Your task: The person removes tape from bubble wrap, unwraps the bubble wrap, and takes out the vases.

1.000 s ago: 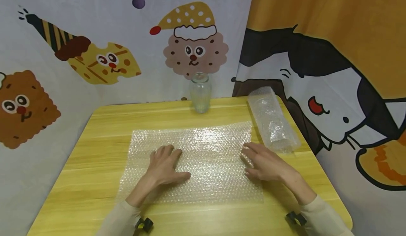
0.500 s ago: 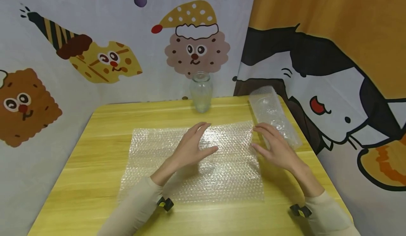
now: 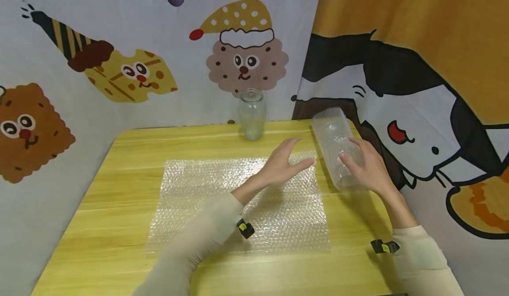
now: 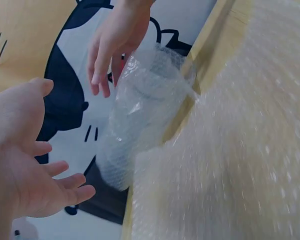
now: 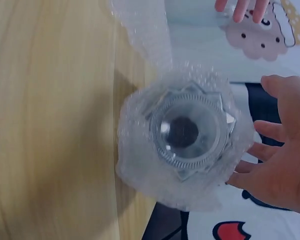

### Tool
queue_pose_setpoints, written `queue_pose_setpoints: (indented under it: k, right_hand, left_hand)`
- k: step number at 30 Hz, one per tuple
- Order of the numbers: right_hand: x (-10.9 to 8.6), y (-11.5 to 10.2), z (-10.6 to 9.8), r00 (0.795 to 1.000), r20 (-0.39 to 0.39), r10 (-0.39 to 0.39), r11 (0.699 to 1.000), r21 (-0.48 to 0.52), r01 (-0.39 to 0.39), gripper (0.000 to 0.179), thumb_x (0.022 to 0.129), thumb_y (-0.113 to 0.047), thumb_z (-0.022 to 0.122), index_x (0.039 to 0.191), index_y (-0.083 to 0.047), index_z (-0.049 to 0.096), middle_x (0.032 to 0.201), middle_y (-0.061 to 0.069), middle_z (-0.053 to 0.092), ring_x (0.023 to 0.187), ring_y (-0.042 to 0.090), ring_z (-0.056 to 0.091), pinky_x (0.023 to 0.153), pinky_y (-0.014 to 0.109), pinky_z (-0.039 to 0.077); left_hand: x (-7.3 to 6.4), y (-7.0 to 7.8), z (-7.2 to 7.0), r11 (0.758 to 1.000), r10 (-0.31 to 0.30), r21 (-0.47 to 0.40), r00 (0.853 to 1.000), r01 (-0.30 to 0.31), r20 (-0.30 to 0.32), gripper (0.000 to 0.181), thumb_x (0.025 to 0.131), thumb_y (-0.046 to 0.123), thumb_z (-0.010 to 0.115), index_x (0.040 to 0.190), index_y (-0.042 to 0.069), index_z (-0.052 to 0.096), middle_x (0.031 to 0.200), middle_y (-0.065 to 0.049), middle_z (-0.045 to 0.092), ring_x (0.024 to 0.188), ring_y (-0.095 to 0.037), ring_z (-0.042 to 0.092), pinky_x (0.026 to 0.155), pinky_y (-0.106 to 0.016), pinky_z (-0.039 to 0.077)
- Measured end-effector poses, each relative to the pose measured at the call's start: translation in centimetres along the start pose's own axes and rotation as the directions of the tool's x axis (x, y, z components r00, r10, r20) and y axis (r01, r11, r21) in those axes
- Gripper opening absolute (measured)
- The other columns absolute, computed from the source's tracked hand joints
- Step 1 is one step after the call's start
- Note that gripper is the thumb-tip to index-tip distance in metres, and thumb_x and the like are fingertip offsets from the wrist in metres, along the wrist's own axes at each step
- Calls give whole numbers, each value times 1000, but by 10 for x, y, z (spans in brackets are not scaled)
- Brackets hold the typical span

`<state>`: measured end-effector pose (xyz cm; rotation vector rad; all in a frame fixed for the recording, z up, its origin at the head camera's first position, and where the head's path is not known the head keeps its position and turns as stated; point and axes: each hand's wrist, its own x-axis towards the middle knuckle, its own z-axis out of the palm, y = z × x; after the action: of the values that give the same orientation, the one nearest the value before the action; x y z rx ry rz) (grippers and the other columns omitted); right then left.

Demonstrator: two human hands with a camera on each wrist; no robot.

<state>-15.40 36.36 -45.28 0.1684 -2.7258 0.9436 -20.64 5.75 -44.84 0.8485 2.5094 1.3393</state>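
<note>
A flat sheet of bubble wrap (image 3: 222,207) lies across the middle of the table. At the right lies a bubble-wrapped bundle (image 3: 332,143); in the right wrist view, the round base of a clear glass item (image 5: 190,131) shows inside its end. My right hand (image 3: 370,165) is over the bundle's right side with fingers spread; whether it touches is hard to tell. My left hand (image 3: 282,165) is above the sheet's far right part, thumb and fingers apart, holding nothing. A clear glass vase (image 3: 252,115) stands upright at the back.
The yellow wooden table (image 3: 99,199) has its back edge against a cartoon-printed cloth (image 3: 151,4). A second printed cloth (image 3: 417,13) hangs along the right side, close to the bundle. Dark wrist devices (image 3: 245,229) sit at both sleeves.
Both hands have left the bubble wrap sheet. The left moved right and away from the body; the right moved right and forward to the wrapped bundle. Sheet, bundle and vase look unmoved.
</note>
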Motion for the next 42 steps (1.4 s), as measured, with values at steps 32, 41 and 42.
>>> queue_pose_setpoints:
  k: [32,41,42]
  right_hand:
    - [44,59,-18,835,425,348,888,137,-440,107,112,-75,43,181,-4,1,186,35,13,169,62,21,131,85,28]
    - [48,74,-14,779,533,330,803,276,-529,104,113,-73,43,182,-10,-4,186,30,16,165,52,31,121,60,53]
    - [48,75,-13,777,534,333,797,281,-535,104,113,-73,43,182,-11,-4,186,30,17,164,51,33,117,54,56]
  left_hand:
    - [64,26,91,965,-180,-185,982,188,61,106,105,65,69,183,16,15,191,-7,21,176,-31,27,143,-59,29]
    - [69,26,103,954,-223,-192,973,231,65,111,103,64,73,183,20,11,191,-5,18,177,-29,26,144,-55,29]
    - [69,26,103,953,-222,-198,973,230,61,111,104,64,73,183,19,11,191,-5,18,176,-30,27,144,-55,29]
